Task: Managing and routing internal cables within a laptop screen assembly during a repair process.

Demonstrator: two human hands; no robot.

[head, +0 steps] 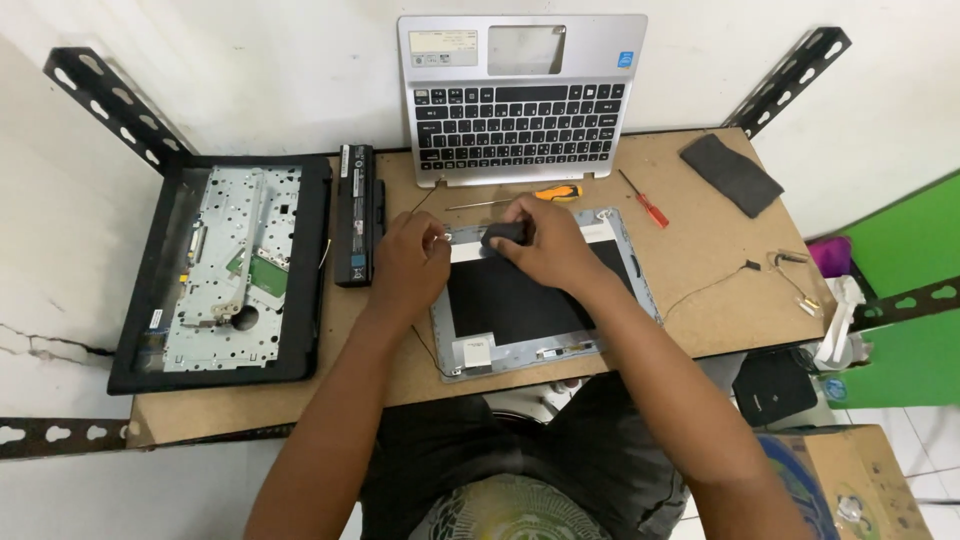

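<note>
A grey laptop lid shell (620, 270) with a black inner panel lies flat in the middle of the brown table (700, 200). My right hand (545, 240) grips a small black part (500, 234) at the shell's top edge. My left hand (410, 255) pinches the shell's top left corner, its fingers closed on the rim. A thin wire runs from that corner toward the back.
A black laptop base (225, 270) with bare metal frame lies at the left, a black battery (357, 215) beside it. A silver keyboard deck (520, 100) leans on the wall. Two screwdrivers (560, 192) (645, 200), a dark cloth (732, 172) and loose cables (790, 275) lie around.
</note>
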